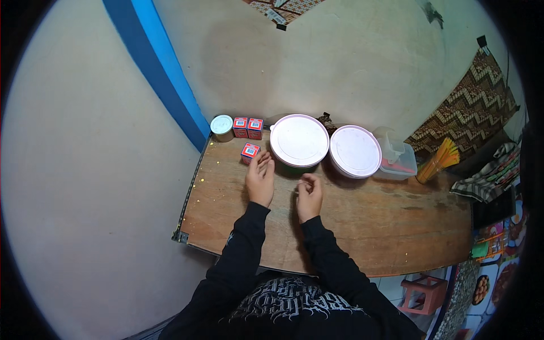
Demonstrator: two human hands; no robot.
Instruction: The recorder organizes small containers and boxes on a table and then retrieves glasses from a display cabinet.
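Note:
My left hand (260, 178) is over the wooden table, its fingertips at the near right edge of a small red and blue box (250, 153); whether they touch cannot be told. Nothing shows in its grasp. My right hand (310, 197) hangs just in front of a large round tub with a pale pink lid (299, 140), its fingers curled and slightly blurred, with no object visible in them. Two more red and blue boxes (240, 127) (255, 128) stand side by side behind the first, beside a round container with a pale lid (222, 125).
Right of the large tub stand a second pink-lidded tub (355, 151), a clear plastic box (397, 163) and a bundle of yellow-orange sticks (440, 159). A folded checked cloth (488, 176) lies at the table's right end. A wall runs behind; a pink stool (423, 293) stands below.

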